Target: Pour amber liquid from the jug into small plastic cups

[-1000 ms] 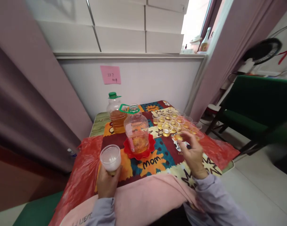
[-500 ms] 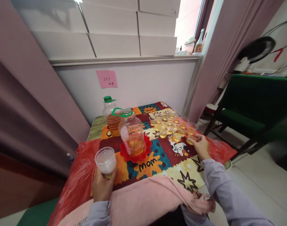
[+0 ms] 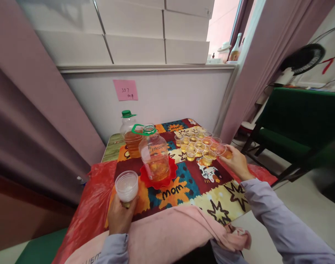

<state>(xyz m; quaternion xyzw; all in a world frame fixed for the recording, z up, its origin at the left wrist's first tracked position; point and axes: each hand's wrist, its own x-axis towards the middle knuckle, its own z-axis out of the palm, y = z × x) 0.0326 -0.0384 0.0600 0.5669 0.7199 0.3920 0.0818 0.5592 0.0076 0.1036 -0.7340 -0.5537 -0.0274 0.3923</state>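
Placing or straightening a filled cup at the row's end looks like the step in hand
Left hand (image 3: 122, 216) curls round a stack of translucent plastic cups (image 3: 127, 186); an uncapped clear plastic jug (image 3: 156, 157) stands on a red scalloped dish (image 3: 173, 171); the right hand (image 3: 233, 160) pinches a small clear plastic cup (image 3: 221, 149) beside the clustered yellow-filled cups (image 3: 199, 147), probably needing a level, gentle release

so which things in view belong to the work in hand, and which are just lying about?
In use:
- stacked cups, in left hand
- near-right cup, at right hand
- other part-filled cups
- open jug on red dish
- capped jug, probably

Just about:
- pink note
- chair
- fan
- sill bottle
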